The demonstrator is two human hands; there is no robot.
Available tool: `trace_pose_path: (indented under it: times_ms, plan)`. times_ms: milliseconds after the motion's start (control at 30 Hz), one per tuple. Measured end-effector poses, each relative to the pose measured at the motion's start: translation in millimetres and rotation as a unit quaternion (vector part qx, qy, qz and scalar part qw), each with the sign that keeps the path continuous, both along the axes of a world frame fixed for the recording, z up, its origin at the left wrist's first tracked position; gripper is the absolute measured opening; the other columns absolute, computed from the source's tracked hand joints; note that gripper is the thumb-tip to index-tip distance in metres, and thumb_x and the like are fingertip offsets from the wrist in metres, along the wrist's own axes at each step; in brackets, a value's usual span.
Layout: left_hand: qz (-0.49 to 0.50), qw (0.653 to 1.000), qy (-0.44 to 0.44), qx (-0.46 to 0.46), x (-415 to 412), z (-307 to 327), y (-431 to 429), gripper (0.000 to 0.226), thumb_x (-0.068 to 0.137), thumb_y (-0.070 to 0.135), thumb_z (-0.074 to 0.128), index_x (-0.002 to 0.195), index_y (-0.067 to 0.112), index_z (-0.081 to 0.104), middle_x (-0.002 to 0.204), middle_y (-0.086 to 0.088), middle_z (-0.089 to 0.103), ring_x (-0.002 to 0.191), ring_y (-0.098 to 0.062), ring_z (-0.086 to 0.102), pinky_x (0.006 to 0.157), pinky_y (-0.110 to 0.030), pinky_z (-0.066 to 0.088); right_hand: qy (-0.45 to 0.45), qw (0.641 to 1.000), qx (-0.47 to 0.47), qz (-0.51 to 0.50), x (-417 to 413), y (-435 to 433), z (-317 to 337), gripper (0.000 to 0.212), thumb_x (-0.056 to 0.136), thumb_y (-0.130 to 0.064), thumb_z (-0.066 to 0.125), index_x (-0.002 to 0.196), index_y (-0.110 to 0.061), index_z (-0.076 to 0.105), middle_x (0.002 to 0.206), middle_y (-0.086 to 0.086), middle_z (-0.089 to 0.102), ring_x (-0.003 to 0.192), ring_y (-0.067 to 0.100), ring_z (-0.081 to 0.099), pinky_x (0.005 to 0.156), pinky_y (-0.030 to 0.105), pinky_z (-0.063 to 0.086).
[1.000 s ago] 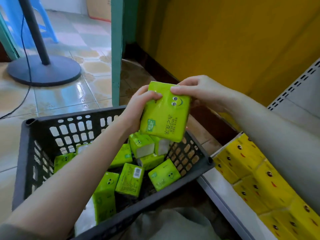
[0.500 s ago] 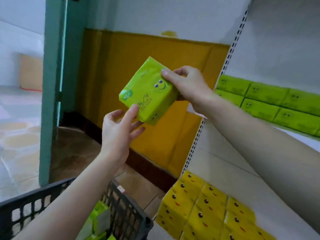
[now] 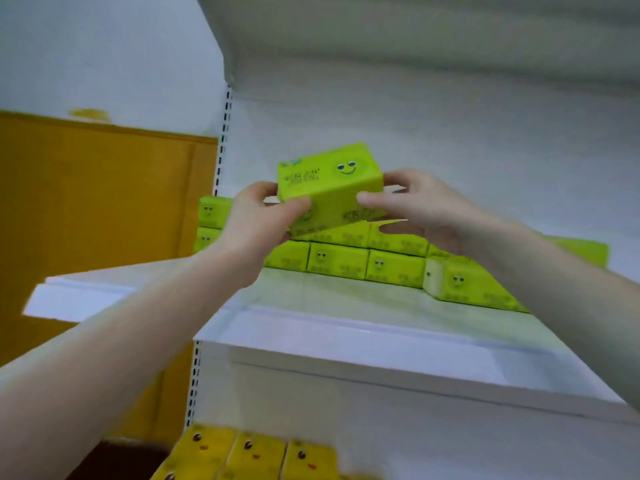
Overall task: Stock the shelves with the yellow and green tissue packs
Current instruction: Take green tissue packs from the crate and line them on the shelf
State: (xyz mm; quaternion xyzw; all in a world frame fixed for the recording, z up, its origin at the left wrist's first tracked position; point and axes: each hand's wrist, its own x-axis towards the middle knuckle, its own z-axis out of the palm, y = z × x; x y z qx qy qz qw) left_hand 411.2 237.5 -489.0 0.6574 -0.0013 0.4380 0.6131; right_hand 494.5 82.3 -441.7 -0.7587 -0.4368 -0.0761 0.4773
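A: Where to find the pack [image 3: 329, 181]?
B: Up in the air, green, smiling face toward the camera, tilted with the right end a little higher. Held over the white shelf [image 3: 311, 327], above the row [image 3: 346, 261] of green ones. Lower edge overlapping the top of that row in view; touching or not, cannot tell.
A: Gripped by what?
B: By the left hand [image 3: 252, 223] at the left end, thumb on the front face, fingers curled round behind. By the right hand [image 3: 429, 213] at the right end, thumb low on the front, fingers wrapped round the back. Clamped from both sides, hands apart with only the pack between.
A: And that row?
B: Stacked two high along the back panel, faces forward, edge to edge. Set nearer the front at the right, a loose pack [image 3: 464, 282], partly hidden behind the right forearm. Bare white board toward the front lip.
A: Lower down?
B: On the level below, yellow packs [image 3: 256, 455] side by side, dark eyes showing, blurred at the frame's edge.
A: Round about?
B: Overhead, the underside of an upper shelf [image 3: 415, 36]. At the left, a slotted post [image 3: 227, 133]; beyond it, an ochre wall [image 3: 97, 220].
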Motion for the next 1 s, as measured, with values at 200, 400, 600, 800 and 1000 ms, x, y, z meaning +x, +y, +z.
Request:
trace_pose_path:
  times_ms: [200, 400, 600, 800, 1000]
  plan:
    - [-0.091, 0.984, 0.069, 0.133, 89, 27, -81, 0.019, 0.089, 0.005, 0.058, 0.101, 0.02, 0.053, 0.091, -0.007, 0.061, 0.089, -0.023, 0.058, 0.076, -0.025, 0.05, -0.049, 0.99, -0.011, -0.129, 68, -111, 2, 0.018, 0.091, -0.02, 0.058, 0.108, -0.015, 0.059, 0.094, 0.008, 0.068, 0.08, 0.019, 0.066, 0.079, 0.034, 0.053]
    - [-0.1, 0.969, 0.126, 0.186, 146, 30, -124, 0.016, 0.09, 0.007, 0.058, 0.101, 0.018, 0.054, 0.1, -0.011, 0.061, 0.09, -0.026, 0.061, 0.079, -0.03, 0.053, -0.096, 0.967, -0.076, -0.225, 117, -167, -4, 0.023, 0.084, -0.031, 0.066, 0.086, -0.008, 0.065, 0.072, 0.006, 0.065, 0.063, 0.015, 0.063, 0.05, 0.021, 0.049]
    - [-0.061, 0.961, 0.167, 0.211, 173, 18, -129, 0.023, 0.09, 0.008, 0.059, 0.112, 0.012, 0.058, 0.101, -0.013, 0.063, 0.094, -0.031, 0.063, 0.092, -0.041, 0.052, -0.152, 0.932, -0.145, -0.296, 144, -166, -21, 0.041, 0.079, -0.039, 0.071, 0.067, 0.0, 0.064, 0.058, 0.011, 0.062, 0.046, 0.015, 0.05, 0.04, 0.014, 0.039]
    - [-0.045, 0.957, 0.187, 0.218, 184, 14, -133, 0.044, 0.083, 0.019, 0.069, 0.122, 0.008, 0.051, 0.112, -0.014, 0.061, 0.098, -0.029, 0.064, 0.092, -0.046, 0.051, -0.154, 0.931, 0.055, -0.326, 150, -196, -18, 0.025, 0.087, -0.035, 0.062, 0.071, -0.016, 0.059, 0.059, -0.002, 0.056, 0.046, 0.007, 0.05, 0.046, 0.02, 0.044]
    - [-0.03, 0.959, 0.185, 0.213, 193, 10, -146, 0.034, 0.08, 0.024, 0.073, 0.101, 0.008, 0.051, 0.089, -0.006, 0.054, 0.088, -0.026, 0.057, 0.084, -0.038, 0.051, -0.071, 0.901, 0.214, -0.371, 166, -233, -28, 0.022, 0.091, -0.015, 0.051, 0.112, -0.011, 0.058, 0.107, 0.003, 0.06, 0.09, 0.016, 0.051, 0.081, 0.03, 0.042]
